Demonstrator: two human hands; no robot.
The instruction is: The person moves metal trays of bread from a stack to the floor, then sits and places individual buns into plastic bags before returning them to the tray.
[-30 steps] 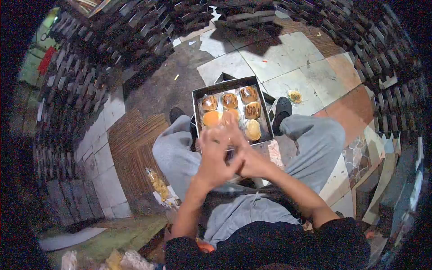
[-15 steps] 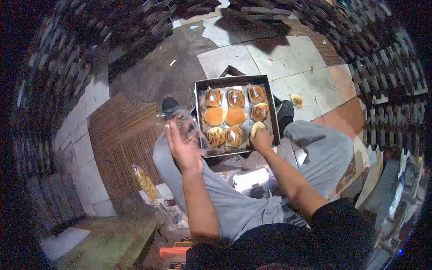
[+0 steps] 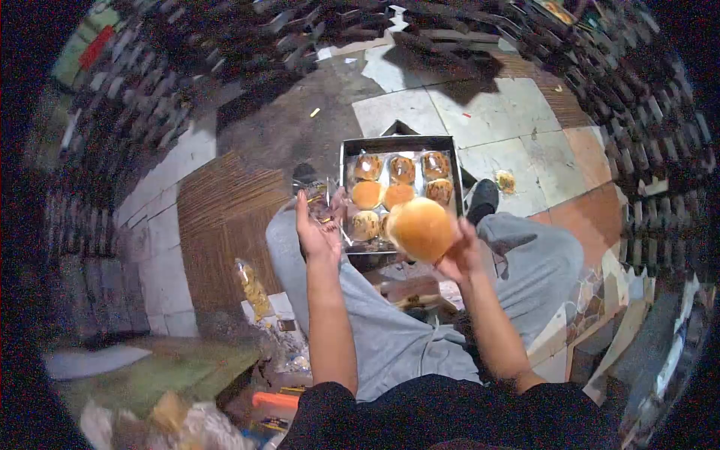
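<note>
My right hand (image 3: 463, 255) holds a round golden bun (image 3: 422, 229) raised above the lower right of the square tray (image 3: 399, 140). Clear crinkled plastic (image 3: 324, 201) is in my left hand (image 3: 319, 234), beside the tray's left wall. Inside the tray sit several buns in clear wrap, some with dark streaks on top, such as the one at the upper middle (image 3: 402, 169). Two plain golden ones, one of them at the left (image 3: 367, 195), lie in the middle row. The raised bun hides part of the bottom row.
A clear bag of yellow pieces (image 3: 253, 289) lies on the floor at the left. An orange object (image 3: 275, 400) is at the lower left, near a greenish low surface (image 3: 165, 375). Stacked dark crates line both sides. A small wrapped item (image 3: 505, 181) lies right of my shoe (image 3: 484, 196).
My right hand has lifted a bun out of the tray's lower right corner, toward the camera. My left hand still has the plastic. The whole view has shifted slightly.
</note>
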